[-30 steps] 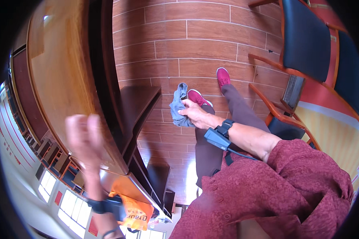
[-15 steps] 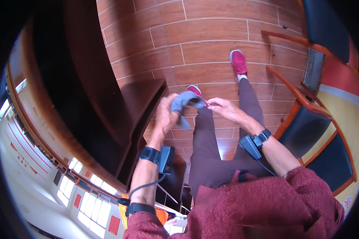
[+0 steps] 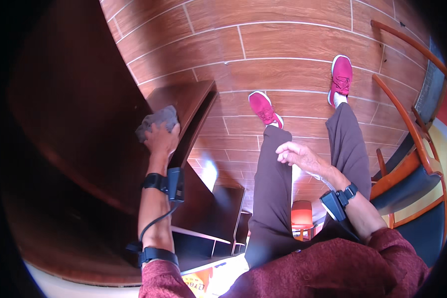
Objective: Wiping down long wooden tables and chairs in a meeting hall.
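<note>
My left hand (image 3: 160, 140) presses a bunched grey cloth (image 3: 160, 119) onto the top of a dark brown wooden desk (image 3: 176, 94), close to its right edge. The fingers curl over the cloth, and part of it sticks out beyond them. My right hand (image 3: 299, 156) hangs in front of my thighs with its fingers bent loosely inward. Nothing shows in it. Each forearm carries a strapped-on black device, the left one with a cable running back toward the elbow.
Wooden chairs with dark seats (image 3: 407, 186) stand to my right. Wood-look tiles (image 3: 293, 44) cover the floor, where my pink shoes (image 3: 341, 74) stand apart. A red-orange stool-like object (image 3: 302, 214) shows behind my legs.
The cloth was between both hands in the air; my left hand has carried it left onto the desk. My right hand has let go of it. My view and feet have shifted.
</note>
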{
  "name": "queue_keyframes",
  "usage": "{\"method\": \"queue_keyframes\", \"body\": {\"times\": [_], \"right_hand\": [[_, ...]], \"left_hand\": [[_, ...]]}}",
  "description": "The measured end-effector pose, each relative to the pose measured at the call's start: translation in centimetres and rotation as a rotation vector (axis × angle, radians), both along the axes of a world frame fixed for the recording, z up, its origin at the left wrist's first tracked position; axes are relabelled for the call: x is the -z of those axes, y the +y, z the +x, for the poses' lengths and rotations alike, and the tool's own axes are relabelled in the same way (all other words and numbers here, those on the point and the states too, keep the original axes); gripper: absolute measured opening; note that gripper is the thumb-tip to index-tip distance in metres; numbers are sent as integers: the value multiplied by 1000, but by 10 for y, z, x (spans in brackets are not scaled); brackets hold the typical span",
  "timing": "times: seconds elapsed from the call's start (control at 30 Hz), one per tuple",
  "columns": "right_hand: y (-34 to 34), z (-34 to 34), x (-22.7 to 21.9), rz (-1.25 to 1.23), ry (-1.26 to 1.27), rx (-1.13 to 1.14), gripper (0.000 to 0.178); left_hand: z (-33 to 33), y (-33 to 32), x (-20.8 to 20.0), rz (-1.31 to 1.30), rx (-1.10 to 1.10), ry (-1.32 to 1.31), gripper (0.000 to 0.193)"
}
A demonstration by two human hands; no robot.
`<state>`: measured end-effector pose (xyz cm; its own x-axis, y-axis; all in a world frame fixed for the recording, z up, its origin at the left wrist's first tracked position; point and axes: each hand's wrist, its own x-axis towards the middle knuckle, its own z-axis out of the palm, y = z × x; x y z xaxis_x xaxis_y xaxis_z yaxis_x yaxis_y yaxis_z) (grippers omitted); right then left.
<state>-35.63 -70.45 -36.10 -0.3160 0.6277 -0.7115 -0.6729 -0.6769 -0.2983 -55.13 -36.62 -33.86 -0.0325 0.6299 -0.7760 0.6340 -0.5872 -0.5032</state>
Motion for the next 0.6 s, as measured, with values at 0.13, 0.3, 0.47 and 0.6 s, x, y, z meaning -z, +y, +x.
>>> {"method": "queue_keyframes", "body": {"times": [0.13,0.3,0.47,0.6], "right_hand": [[14,23,-8,-6,-90,-75,25],[26,43,-7,-100,-113,1,21],[47,53,-11,-146,-99,34,17],[48,54,-4,-179,-116,42,15]], "left_hand": [[-42,67,19,59,26,319,62],[-73,123,48,284,-104,474,67],[-94,139,132,78,-191,347,70],[-23,54,207,-29,-130,220,66]]}}
